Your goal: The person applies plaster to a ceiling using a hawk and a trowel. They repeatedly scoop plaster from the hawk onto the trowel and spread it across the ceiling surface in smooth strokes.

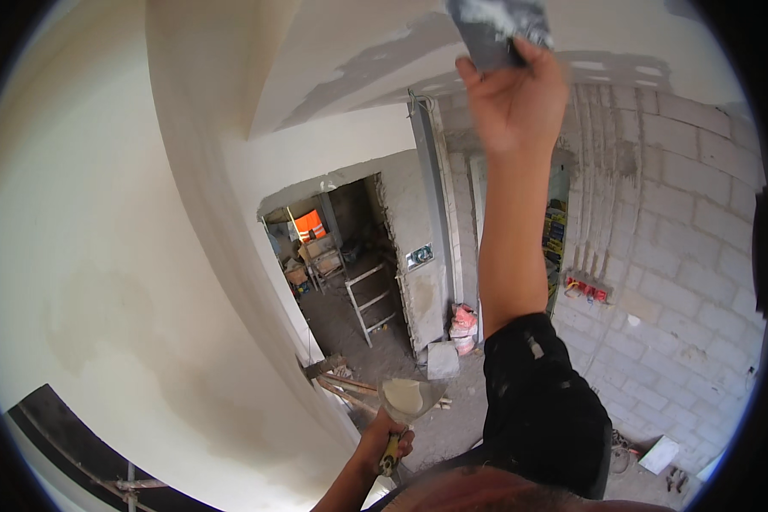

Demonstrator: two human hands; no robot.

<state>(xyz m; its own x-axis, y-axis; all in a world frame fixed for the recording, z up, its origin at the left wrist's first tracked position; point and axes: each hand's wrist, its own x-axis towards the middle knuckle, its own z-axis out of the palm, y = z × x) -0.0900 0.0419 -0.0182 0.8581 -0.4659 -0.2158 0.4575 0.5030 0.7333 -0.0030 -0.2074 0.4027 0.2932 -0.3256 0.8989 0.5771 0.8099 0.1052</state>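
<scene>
My right arm reaches up, and my right hand [518,102] grips a broad filling knife [497,26] near the ceiling. White filler streaks its dark blade; whether the blade touches the surface I cannot tell. Low in front of me, my left hand [380,441] is closed around the handle of a putty knife [410,396]. A pale lump of filler [403,394] lies on that wide blade, which is tilted upward. Grey filler patches [375,64] mark the pale ceiling [350,38] close to the raised knife.
A smooth pale wall [85,256] curves along my left. Ahead, a rough doorway shows a metal ladder [369,303] and an orange vest [310,225]. A bare block wall [666,205] with a red socket box [586,288] stands right. A pink-white sack [462,328] sits below.
</scene>
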